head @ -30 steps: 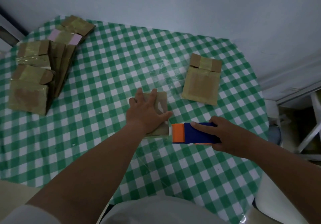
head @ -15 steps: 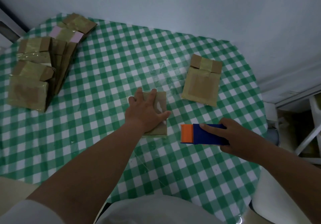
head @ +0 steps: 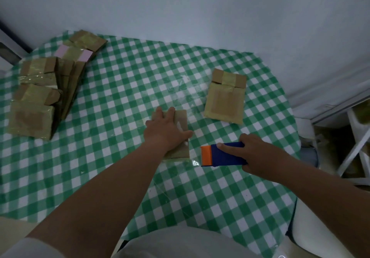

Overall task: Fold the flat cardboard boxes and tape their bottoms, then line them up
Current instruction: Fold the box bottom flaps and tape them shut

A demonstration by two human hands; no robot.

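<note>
Head camera view, looking down on a tabletop covered in green-and-white check: the left hand lies flat, fingers straight and spread, pressing a small flattened cardboard box against the cloth at the centre of the frame. The right hand, just to the lower right of that box, grips a blue tape dispenser with an orange front end, the forefinger laid along its top and the remaining fingers curled around its body; the orange end points toward the pressed box and stands just beside its lower right corner, though whether the two touch cannot be told. The hands are apart, each occupied with its own object. A second cardboard box, folded flat with a strip of tape running over its top flaps, lies at the centre right of the frame, near but clear of the pressed box. A pile of taped boxes fills the upper left of the frame, several leaning against one another, one showing pink panels beneath its tape. A pale wall runs across the top of the frame, and a white frame of bars shows at the right edge, beyond the tabletop's rim.
</note>
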